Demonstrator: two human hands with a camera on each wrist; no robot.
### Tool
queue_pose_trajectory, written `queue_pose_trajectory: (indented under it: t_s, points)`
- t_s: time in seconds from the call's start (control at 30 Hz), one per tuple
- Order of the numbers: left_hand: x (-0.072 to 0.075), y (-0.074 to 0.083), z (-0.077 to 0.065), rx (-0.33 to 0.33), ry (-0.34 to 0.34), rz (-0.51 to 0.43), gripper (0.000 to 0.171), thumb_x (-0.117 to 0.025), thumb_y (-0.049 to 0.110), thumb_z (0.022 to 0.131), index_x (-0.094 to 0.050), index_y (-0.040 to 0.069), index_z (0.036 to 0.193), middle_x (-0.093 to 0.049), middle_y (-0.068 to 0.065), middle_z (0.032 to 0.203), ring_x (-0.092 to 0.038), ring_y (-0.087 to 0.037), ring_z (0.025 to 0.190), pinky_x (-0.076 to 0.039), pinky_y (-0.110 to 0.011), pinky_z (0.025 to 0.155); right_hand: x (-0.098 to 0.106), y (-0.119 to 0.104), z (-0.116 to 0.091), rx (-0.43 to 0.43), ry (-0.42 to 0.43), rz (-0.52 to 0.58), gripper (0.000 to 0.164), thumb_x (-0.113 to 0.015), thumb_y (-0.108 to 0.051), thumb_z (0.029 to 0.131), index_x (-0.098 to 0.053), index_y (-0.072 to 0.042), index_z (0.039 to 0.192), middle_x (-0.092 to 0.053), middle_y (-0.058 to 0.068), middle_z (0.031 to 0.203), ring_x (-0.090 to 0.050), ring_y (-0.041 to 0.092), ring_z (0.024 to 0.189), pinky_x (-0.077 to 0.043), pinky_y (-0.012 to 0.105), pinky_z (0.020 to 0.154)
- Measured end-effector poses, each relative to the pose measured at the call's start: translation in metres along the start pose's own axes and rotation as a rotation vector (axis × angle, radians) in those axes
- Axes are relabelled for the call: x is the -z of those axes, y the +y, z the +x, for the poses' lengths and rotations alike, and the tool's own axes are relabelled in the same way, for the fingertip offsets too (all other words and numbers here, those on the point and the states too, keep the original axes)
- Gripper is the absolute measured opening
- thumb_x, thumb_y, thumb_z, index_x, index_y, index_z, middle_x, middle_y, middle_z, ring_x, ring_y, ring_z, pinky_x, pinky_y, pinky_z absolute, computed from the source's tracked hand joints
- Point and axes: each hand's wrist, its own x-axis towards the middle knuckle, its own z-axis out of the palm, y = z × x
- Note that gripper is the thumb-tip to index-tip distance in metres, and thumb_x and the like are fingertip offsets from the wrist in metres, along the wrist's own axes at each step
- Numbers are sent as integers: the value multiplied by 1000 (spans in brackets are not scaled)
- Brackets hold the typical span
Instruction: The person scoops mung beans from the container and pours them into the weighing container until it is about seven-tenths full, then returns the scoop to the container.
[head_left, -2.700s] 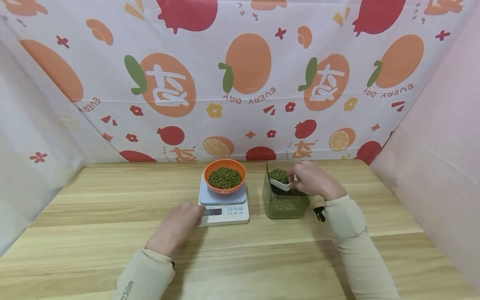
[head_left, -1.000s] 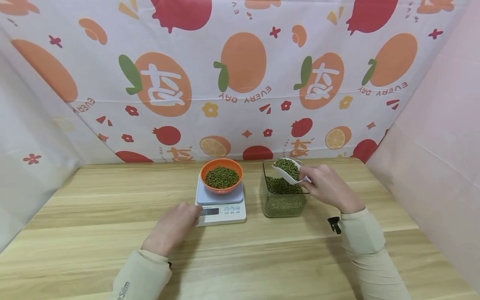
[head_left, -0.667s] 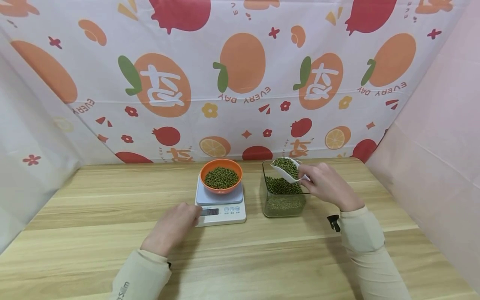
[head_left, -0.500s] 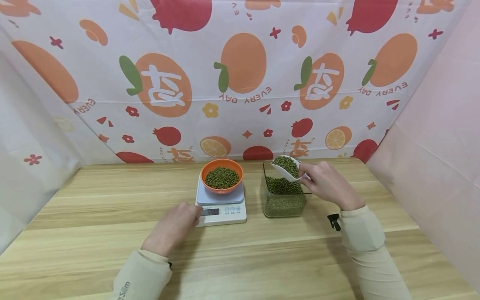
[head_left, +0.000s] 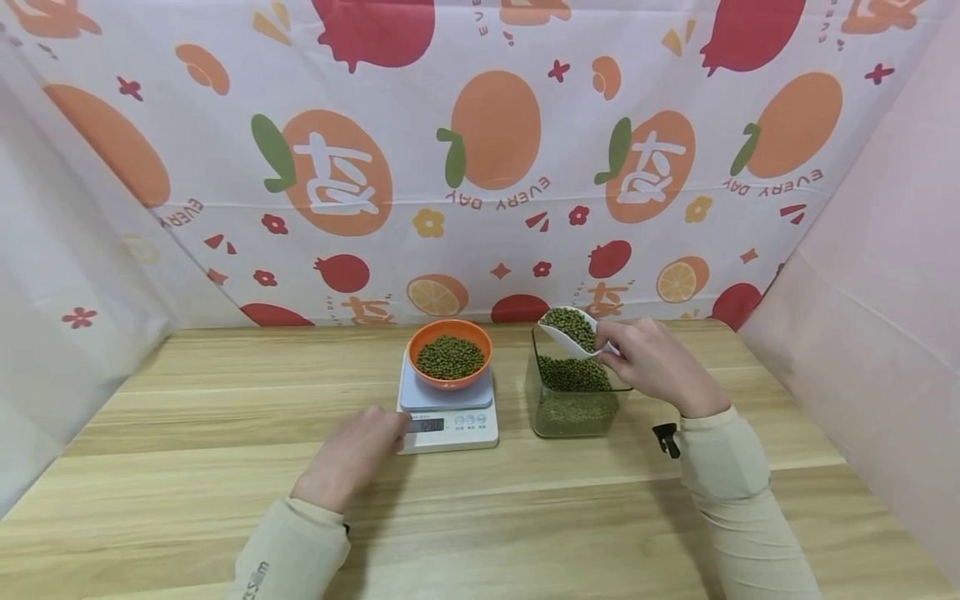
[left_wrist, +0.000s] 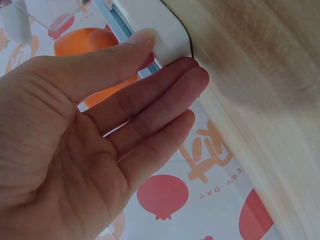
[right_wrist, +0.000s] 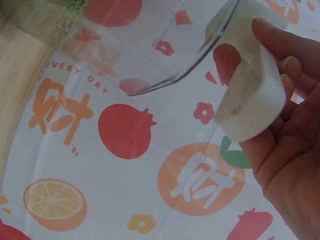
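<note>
My right hand [head_left: 651,363] grips the handle of a white scoop [head_left: 561,342] heaped with green mung beans [head_left: 570,322]. It is raised over the back of a clear container [head_left: 576,417] holding more beans. In the right wrist view thumb and fingers wrap the scoop's hollow white handle [right_wrist: 252,107], near the container's rim. My left hand [head_left: 356,454] holds the front left corner of a white kitchen scale [head_left: 457,440]; in the left wrist view the thumb lies on one side of the corner, fingertips on the other. An orange bowl [head_left: 450,384] of beans stands on the scale.
A wooden table [head_left: 510,525] carries everything. Right behind the bowl and container rises a fruit-printed cloth [head_left: 408,108], and pale cloth walls [head_left: 885,333] close off both sides. The container stands a small gap to the right of the scale.
The scoop was down among the container's beans; my right hand has lifted it, loaded, and keeps raising it slightly above the rim. My left hand stays at the scale, and the bowl has not moved.
</note>
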Motion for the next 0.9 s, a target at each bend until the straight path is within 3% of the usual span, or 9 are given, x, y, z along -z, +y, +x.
queue_pose_trajectory:
  t_s: [0.9]
  points:
    - [1,0,0,-2,9,19,17,-62,-4,73,-57,10,65,-41,4,51,-37,-10,48,-35,-25,42,4,-18,27,-5,-15,21,15,-68,-7,75,-55,-14,75,-53,-6,60,-39,9,51,-35,29,45]
